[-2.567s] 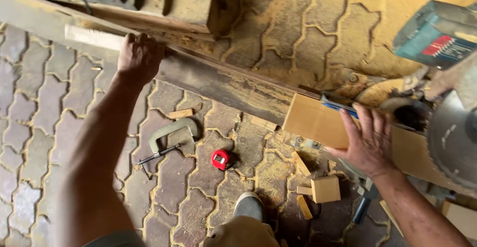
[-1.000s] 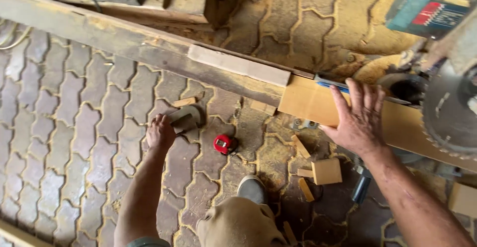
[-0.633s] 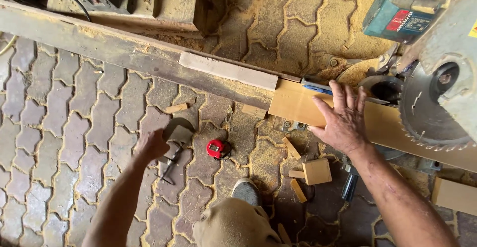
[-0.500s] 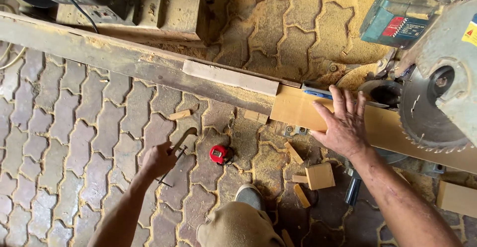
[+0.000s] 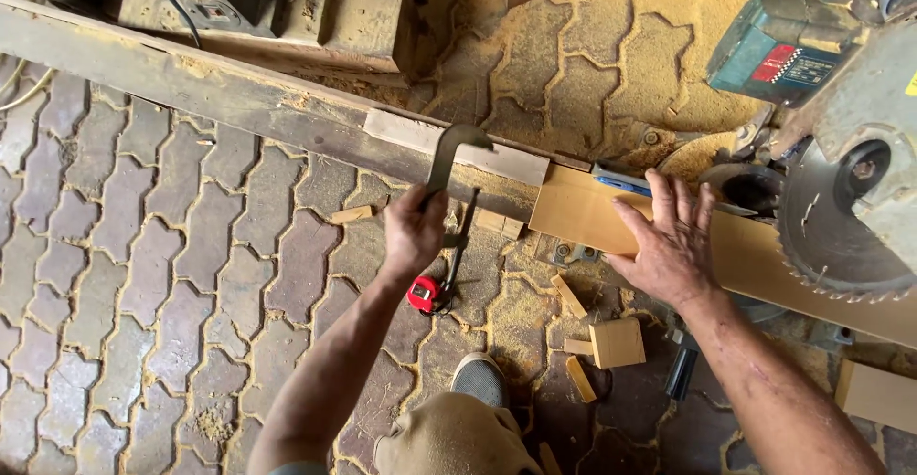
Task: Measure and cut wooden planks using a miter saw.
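Head view: left hand point(image 5: 413, 232) grips a metal clamp point(image 5: 449, 165), its hooked end over the small wood strip point(image 5: 454, 147) on the long beam point(image 5: 191, 79). Right hand point(image 5: 669, 241) lies flat, fingers spread, on the board point(image 5: 583, 212) beside the saw blade point(image 5: 836, 217). Advice: seat clamp square; keep fingers off blade.

The floor point(image 5: 124, 274) is made of grey, wavy-edged paving stones, with yellow sawdust spread thick near the top. A long, worn wooden beam point(image 5: 220, 93) lies slanting across it. Below the beam sit a small red tape measure point(image 5: 424, 295), a little wooden stick point(image 5: 351, 214), and a few cut wooden blocks point(image 5: 616, 342) close together. One grey shoe point(image 5: 478, 380) stands on the stones near the tape measure.
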